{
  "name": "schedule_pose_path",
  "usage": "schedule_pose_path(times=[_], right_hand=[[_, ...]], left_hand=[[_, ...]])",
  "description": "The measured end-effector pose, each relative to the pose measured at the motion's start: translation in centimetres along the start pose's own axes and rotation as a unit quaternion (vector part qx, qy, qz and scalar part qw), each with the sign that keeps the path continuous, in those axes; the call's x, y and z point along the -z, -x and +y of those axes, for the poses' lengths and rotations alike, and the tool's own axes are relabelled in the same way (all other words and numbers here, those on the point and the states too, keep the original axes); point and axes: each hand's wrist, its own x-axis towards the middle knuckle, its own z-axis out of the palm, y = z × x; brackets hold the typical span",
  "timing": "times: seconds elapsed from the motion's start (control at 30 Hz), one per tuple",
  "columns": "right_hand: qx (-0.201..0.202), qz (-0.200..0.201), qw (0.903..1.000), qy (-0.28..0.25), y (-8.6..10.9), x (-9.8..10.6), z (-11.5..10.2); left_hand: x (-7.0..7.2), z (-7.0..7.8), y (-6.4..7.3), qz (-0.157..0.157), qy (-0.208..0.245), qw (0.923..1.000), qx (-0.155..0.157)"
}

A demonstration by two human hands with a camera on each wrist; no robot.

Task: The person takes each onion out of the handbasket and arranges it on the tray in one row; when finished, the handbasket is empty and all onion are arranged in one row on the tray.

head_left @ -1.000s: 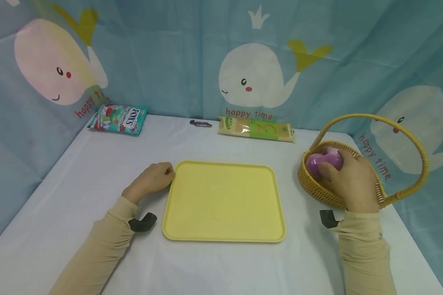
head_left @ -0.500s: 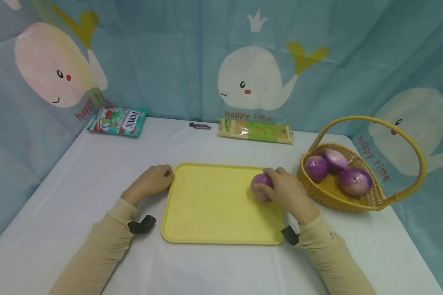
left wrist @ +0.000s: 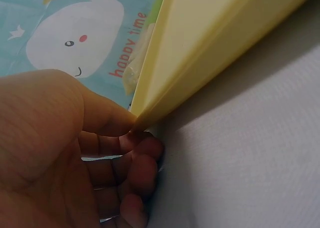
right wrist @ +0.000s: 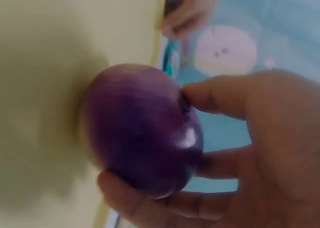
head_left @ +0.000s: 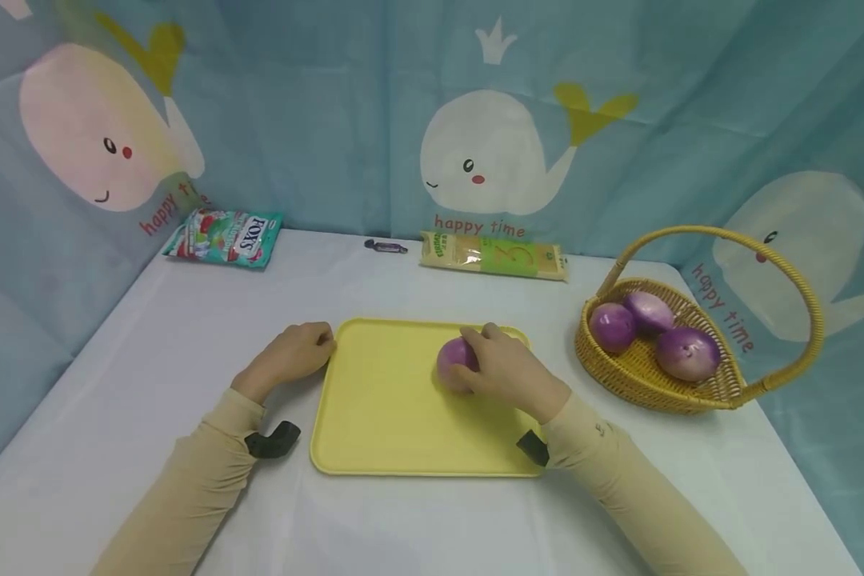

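My right hand (head_left: 514, 372) grips a glossy, round purple vegetable (head_left: 455, 364) with paler patches, thumb and fingers spread around its sides. It is over the right-of-middle part of a yellow rectangular tray (head_left: 374, 400); in the right wrist view the vegetable (right wrist: 140, 128) is close to the tray surface and shows a small dark dimple near the thumb. At the tray's far left corner, my left hand (head_left: 291, 356) pinches the rim. The left wrist view has the thumb (left wrist: 107, 115) on the tray edge (left wrist: 165, 100) and the other fingers curled below.
A wicker basket (head_left: 619, 380) with a tall handle stands at the right, holding several similar purple-and-white vegetables (head_left: 687, 354). Along the back lie a FOX'S candy bag (head_left: 223, 238), a small dark wrapped candy (head_left: 386, 247) and a long green-and-tan packet (head_left: 493, 256). A whale-print curtain hangs behind.
My right hand has left the basket with a purple vegetable and moved left over the tray, still going left in the last half second. The left hand keeps its place at the corner.
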Motion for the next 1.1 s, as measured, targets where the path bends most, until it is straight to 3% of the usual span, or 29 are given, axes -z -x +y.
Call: schedule_pose_path(times=[0.17,0.37,0.57,0.77,0.97,1.1], right_hand=[[0.036,-0.003,0.9993,-0.001,-2.4,-0.6,-2.5],[0.042,-0.007,0.9989,-0.02,-5.4,-1.2,-4.6],[0.061,0.049,0.996,-0.044,-7.4,-1.8,-5.5],[0.099,0.096,0.99,-0.03,-7.7,-2.1,-5.9],[0.095,0.052,0.993,-0.047,-7.2,-1.6,-6.6],[0.108,0.056,0.9915,-0.046,-7.3,-1.8,-7.0]], left_hand=[[-0.1,-0.1,-0.1,0.005,-0.004,1.0,-0.003],[0.0,-0.1,-0.1,0.006,-0.006,0.9999,-0.006],[0.0,-0.1,-0.1,0.01,-0.008,0.9998,-0.013],[0.0,-0.1,-0.1,0.012,-0.011,0.9997,-0.02],[0.2,0.0,-0.1,0.011,-0.014,0.9996,-0.021],[0.1,-0.1,-0.1,0.01,-0.016,0.9995,-0.026]])
